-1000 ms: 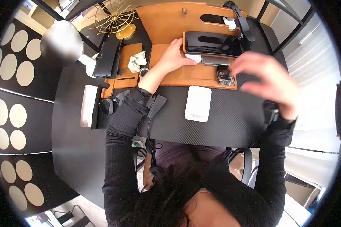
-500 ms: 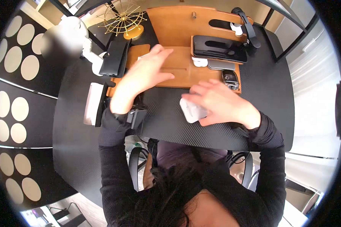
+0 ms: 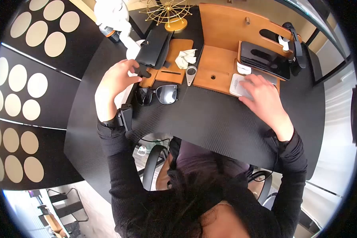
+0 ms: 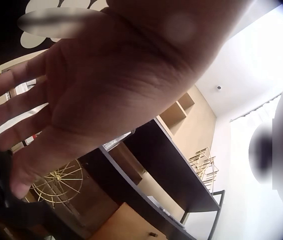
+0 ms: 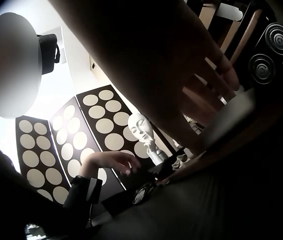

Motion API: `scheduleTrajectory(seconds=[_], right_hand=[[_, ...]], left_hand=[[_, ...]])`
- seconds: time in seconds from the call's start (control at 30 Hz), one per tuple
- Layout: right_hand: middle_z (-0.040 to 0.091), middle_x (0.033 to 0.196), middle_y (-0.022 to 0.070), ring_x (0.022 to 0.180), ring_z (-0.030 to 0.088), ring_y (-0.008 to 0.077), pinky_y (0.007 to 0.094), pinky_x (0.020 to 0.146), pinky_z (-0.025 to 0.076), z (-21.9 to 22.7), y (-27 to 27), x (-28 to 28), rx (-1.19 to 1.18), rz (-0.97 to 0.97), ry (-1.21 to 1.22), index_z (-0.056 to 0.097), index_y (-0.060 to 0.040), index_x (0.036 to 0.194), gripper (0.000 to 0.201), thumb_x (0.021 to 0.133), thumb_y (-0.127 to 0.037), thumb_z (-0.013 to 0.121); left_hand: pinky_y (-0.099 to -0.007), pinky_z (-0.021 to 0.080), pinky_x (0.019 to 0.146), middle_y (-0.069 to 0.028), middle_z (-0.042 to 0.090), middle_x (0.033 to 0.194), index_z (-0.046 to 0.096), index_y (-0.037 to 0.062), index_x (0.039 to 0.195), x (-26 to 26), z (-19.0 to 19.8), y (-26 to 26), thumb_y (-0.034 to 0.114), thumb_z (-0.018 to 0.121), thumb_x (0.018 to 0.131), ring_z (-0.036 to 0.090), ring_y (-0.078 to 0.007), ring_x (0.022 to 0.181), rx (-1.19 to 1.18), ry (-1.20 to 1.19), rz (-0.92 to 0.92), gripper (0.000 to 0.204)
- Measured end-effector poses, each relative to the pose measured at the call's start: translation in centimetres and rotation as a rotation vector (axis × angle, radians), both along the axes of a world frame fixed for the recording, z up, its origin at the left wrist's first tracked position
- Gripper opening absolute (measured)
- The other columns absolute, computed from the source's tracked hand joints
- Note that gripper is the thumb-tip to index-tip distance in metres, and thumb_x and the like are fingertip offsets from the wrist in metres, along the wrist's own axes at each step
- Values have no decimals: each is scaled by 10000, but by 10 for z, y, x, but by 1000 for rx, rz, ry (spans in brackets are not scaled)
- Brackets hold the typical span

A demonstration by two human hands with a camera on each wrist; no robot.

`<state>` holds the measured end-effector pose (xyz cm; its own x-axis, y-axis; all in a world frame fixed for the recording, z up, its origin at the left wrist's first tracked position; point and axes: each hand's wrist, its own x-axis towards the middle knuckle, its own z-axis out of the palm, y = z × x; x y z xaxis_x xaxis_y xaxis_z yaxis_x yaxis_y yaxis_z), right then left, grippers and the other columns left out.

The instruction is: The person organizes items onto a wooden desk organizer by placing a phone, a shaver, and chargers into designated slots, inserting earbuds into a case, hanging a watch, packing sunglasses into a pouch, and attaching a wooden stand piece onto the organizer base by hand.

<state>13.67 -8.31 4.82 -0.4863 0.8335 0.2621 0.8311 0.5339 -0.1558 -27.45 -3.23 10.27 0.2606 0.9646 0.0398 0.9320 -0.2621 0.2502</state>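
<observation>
My right hand (image 3: 264, 104) grips a white power bank (image 3: 237, 85) by its sides, fingers on the far side and thumb near the front edge. The power bank lies at the front of a tan desk organizer (image 3: 213, 63), just before a white earbud case (image 3: 244, 69). In the right wrist view a shaver (image 5: 269, 55) with round heads sits beyond those fingers; the hand hides it from the head. My left hand (image 3: 114, 85) is at the left, thumb and fingers parted around a black rounded piece (image 3: 142, 71) at the organizer's left end. Folded sunglasses (image 3: 166, 94) lie below it.
A black phone (image 3: 263, 59) leans on the organizer, headphones (image 3: 296, 51) beside it. Toward the left are a crumpled cloth (image 3: 185, 59), a grey ring-topped item (image 3: 190, 73), a black pouch (image 3: 154, 49), a gold wheel ornament (image 3: 168, 8) and a white figure (image 3: 112, 14).
My right hand has carried the power bank from the bare desk forward and right onto the organizer's edge. My left hand has moved left, off the crumpled cloth, to the black piece.
</observation>
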Motion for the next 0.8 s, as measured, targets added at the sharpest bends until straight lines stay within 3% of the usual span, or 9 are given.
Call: scheduleTrajectory(seconds=[0.13,0.2,0.33,0.47,0.57,0.63,0.7,0.73,0.8], right_hand=[[617,1079,97,1008,599,306,414,833,514,1,3,0,-31,-21,-4,651,-33,1067,356,745,-135,763],[617,1042,99,982,603,298,412,816,516,-1,2,-4,29,-3,9,644,-36,1019,326,742,-155,768],[610,986,108,944,614,293,411,799,520,9,0,-23,103,133,108,631,-37,958,287,768,-213,754],[606,994,135,967,619,314,439,812,523,17,15,-71,15,234,214,632,-34,976,257,800,-200,719],[606,988,140,981,620,319,438,813,533,-7,62,-113,40,244,349,635,-38,993,224,815,-164,684],[606,989,141,968,627,329,434,808,543,-27,89,-137,11,160,435,647,-44,981,192,820,-148,662],[609,996,137,964,629,337,438,809,546,-57,109,-148,49,217,380,660,-51,969,179,822,-152,661],[611,1004,134,961,631,346,442,810,548,-55,114,-151,70,264,314,673,-59,957,166,823,-157,659],[639,932,131,902,647,347,442,788,543,-56,120,-151,15,214,418,697,-61,876,113,817,-154,671]], left_hand=[[-376,505,762,-114,636,895,640,43,987,-1,-8,0,164,802,708,644,-290,879,-49,18,-50,344],[-348,511,730,-107,639,957,637,22,973,6,-11,-4,89,825,678,638,-234,810,-177,-47,-192,357],[-411,492,745,-118,642,894,631,55,914,17,-39,-2,94,826,577,638,-322,861,-130,76,-371,391],[-387,514,732,-123,663,902,618,16,887,31,-51,11,80,828,590,659,-301,832,-287,153,-308,369],[-371,517,718,-114,664,877,632,19,919,29,-53,15,89,824,627,656,-284,805,-385,92,-288,356],[-366,519,714,-117,652,890,642,19,941,26,-56,15,97,822,647,656,-276,804,-354,46,-329,353],[-360,525,719,-129,609,949,661,14,1002,29,-52,10,111,815,691,657,-268,812,-271,-7,-397,361],[-355,530,704,-142,585,988,658,0,997,32,-49,10,117,812,703,660,-265,793,-279,-39,-414,352],[-344,526,686,-138,601,978,658,0,995,38,-44,13,127,809,722,659,-249,757,-389,-32,-354,337]])
